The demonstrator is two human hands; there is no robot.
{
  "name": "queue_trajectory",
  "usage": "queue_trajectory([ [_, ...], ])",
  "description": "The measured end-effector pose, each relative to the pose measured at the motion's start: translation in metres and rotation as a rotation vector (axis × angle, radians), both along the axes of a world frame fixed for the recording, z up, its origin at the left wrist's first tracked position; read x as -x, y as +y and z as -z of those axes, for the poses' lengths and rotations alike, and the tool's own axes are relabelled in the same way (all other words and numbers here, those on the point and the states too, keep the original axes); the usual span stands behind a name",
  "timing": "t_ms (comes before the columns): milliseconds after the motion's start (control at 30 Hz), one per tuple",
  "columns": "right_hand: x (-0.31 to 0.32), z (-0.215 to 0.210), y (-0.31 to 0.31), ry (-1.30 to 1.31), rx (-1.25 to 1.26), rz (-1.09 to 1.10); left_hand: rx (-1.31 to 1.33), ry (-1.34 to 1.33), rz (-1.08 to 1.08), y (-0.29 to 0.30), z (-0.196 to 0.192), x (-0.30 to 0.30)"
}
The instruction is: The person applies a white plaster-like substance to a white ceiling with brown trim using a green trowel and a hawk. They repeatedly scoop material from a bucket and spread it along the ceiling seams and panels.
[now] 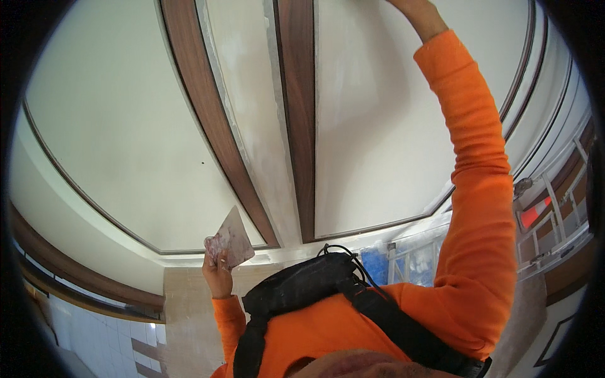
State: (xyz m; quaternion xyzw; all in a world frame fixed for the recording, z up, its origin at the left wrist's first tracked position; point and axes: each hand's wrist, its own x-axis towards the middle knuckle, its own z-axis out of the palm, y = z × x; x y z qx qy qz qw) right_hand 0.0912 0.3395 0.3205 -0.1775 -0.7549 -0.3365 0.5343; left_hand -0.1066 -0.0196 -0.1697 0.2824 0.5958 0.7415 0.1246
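My left hand point(217, 272) is closed around a putty knife point(235, 240) with a broad, flat metal blade. Greyish-pink smears show on the knife near my fingers, and its blade points up in front of the pale wall panel. High up, my right arm stretches toward the top of a second white panel point(372, 126). Only the wrist and part of my right hand point(416, 11) show; its fingers are cut off by the upper edge, so what it holds or touches is hidden. Between the panels run brown wood strips point(296, 113) with whitish, uneven filler point(249, 94) between them.
A black pouch point(302, 283) with straps sits across my chest. To the right stand a light metal ladder point(558, 217) and an orange-red and white object point(535, 213). Blue sheeting point(376, 264) lies below the panels. A tiled floor point(104, 327) is at the lower left.
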Motion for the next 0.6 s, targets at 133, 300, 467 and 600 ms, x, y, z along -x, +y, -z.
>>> queue_trajectory([
  [133, 0.009, -0.046, 0.017, 0.033, -0.106, -0.042, 0.034, -0.035, -0.045, -0.010, 0.005, 0.005],
  [300, 0.013, -0.105, 0.029, 0.025, -0.120, 0.008, 0.022, 0.013, -0.015, -0.006, 0.003, 0.002],
  [467, 0.011, -0.165, 0.046, 0.115, -0.304, -0.033, 0.007, 0.137, -0.008, -0.008, 0.020, 0.015],
  [600, -0.034, -0.173, 0.050, 0.196, -0.515, -0.085, -0.077, -0.006, -0.002, 0.008, 0.006, 0.004],
])
